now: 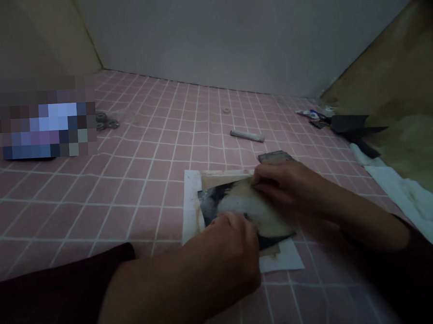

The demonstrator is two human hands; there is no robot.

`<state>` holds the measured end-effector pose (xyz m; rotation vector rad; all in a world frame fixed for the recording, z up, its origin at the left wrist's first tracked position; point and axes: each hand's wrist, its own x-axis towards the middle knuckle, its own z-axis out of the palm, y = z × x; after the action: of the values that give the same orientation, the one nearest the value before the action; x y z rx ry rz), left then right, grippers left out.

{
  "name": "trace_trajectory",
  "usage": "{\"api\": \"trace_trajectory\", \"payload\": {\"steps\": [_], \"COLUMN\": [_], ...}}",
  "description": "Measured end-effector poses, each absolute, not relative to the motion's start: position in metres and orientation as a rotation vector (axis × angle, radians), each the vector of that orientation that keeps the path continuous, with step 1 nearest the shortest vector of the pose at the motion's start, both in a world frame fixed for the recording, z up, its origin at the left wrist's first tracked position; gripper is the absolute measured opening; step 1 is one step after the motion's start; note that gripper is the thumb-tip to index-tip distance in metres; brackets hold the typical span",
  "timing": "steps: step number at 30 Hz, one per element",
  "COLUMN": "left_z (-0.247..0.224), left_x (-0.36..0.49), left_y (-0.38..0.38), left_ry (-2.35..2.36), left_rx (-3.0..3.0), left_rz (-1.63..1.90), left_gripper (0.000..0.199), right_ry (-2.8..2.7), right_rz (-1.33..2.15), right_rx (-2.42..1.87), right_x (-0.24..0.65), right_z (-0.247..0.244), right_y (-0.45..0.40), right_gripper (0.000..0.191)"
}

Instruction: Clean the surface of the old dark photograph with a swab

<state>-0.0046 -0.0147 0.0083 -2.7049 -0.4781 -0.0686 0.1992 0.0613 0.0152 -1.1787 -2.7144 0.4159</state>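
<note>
A dark sheet (276, 239) with a large pale, tan-white patch (240, 204) lies askew over a stained white paper (190, 207) on the pink checked cloth. My left hand (232, 250) rests low on this sheet, its fingers curled in and closed; its fingertips are mostly hidden from the camera. At the sheet's upper right edge, my right hand (281, 183) is pinched shut beside the pale patch. What sits between those fingertips is too dim and small to make out. Just behind the right hand is a flat grey, clear-looking piece (275, 156).
A short grey-white tube-like stick (247, 135) and a small pale ring (226, 110) lie farther back. Dark scraps (348, 123) and white papers (410, 195) line the right side. Small round items (105, 120) sit left, beside a pixelated area. A grey wall (210, 36) stands behind.
</note>
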Motion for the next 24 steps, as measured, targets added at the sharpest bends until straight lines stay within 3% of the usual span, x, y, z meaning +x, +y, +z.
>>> {"api": "trace_trajectory", "payload": {"steps": [4,11,16,24], "left_z": [0.009,0.005,0.004,0.001], "left_x": [-0.006,-0.005,-0.005,-0.008], "left_y": [-0.015,-0.016,-0.016,-0.018], "left_ry": [-0.478,-0.502,-0.505,-0.508], "left_rx": [-2.677,-2.664,-2.648,-2.658], "left_rz": [-0.074,-0.098,-0.108,-0.032], "left_gripper": [0.022,0.024,0.020,0.016], "right_ry": [-2.668,-2.702,-2.680,-2.643], "right_rz": [0.567,0.417,0.545,0.456], "right_rx": [-1.004,-1.125,-0.972,-1.173], "right_x": [0.190,0.199,0.188,0.195], "right_z": [0.014,0.015,0.011,0.014], "right_y": [0.058,0.061,0.057,0.061], "right_gripper": [0.010,0.012,0.014,0.007]}}
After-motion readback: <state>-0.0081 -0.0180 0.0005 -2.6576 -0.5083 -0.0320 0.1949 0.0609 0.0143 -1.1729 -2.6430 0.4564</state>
